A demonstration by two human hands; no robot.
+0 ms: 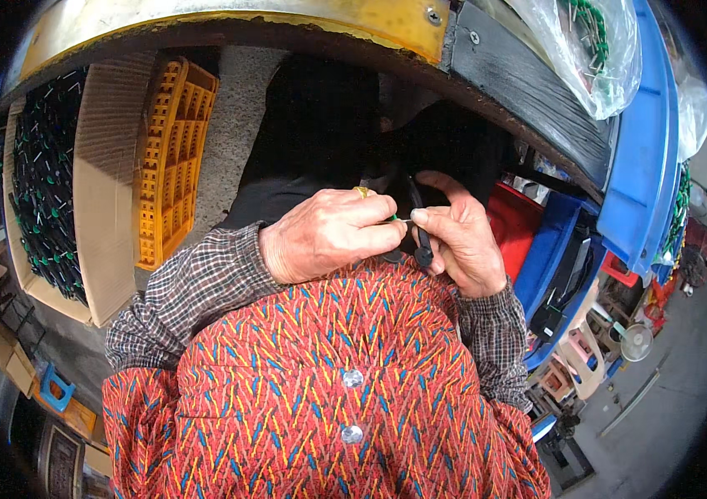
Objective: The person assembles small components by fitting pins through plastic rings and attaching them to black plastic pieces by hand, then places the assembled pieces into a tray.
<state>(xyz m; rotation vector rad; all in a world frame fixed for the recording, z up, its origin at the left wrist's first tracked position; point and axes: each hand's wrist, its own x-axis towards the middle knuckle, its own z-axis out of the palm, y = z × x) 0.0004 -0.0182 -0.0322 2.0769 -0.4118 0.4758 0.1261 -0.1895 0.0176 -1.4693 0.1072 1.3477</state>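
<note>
My left hand and my right hand meet close in front of my chest, above my red patterned shirt. My left hand pinches a small green piece at its fingertips. My right hand holds a thin black part that runs upright between thumb and fingers, ending in a round black tip. The fingertips of both hands touch at the green piece. Checked sleeves cover both forearms. Black cloth lies over my lap behind the hands.
A cardboard box full of black and green parts stands at the left beside a yellow plastic crate. A yellow-edged table rim curves overhead. Blue bins, a clear bag of parts and a small fan are at the right.
</note>
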